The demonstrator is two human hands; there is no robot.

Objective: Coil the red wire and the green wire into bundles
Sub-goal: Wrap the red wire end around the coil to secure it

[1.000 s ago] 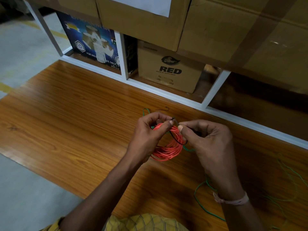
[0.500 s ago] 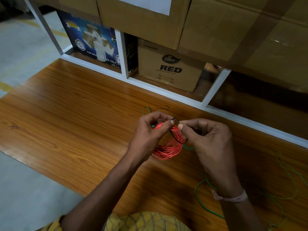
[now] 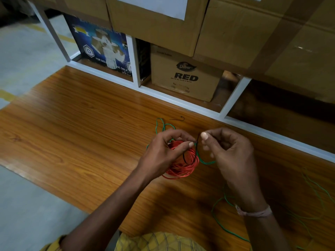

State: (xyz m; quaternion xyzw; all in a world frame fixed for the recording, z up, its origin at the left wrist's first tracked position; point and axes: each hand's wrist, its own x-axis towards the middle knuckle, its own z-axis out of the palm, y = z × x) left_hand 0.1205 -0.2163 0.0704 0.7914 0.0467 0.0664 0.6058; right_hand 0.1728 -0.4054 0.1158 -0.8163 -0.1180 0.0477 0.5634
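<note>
The red wire is wound into a round bundle, held just above the wooden tabletop. A thin black tie loops around the bundle's right side. My left hand grips the bundle and pinches one end of the tie. My right hand pinches the other end, thumb and forefinger closed, right beside the left thumb. The green wire lies loose on the table, running under both hands, with a loop behind them and long strands trailing to the right.
A second short black tie lies on the table behind my hands. A white shelf frame borders the table's far edge, with cardboard boxes inside and stacked above it. Grey floor shows at the left.
My right hand has shifted slightly up and right, pulling the black tie's end higher. The red bundle stays in my left hand.
</note>
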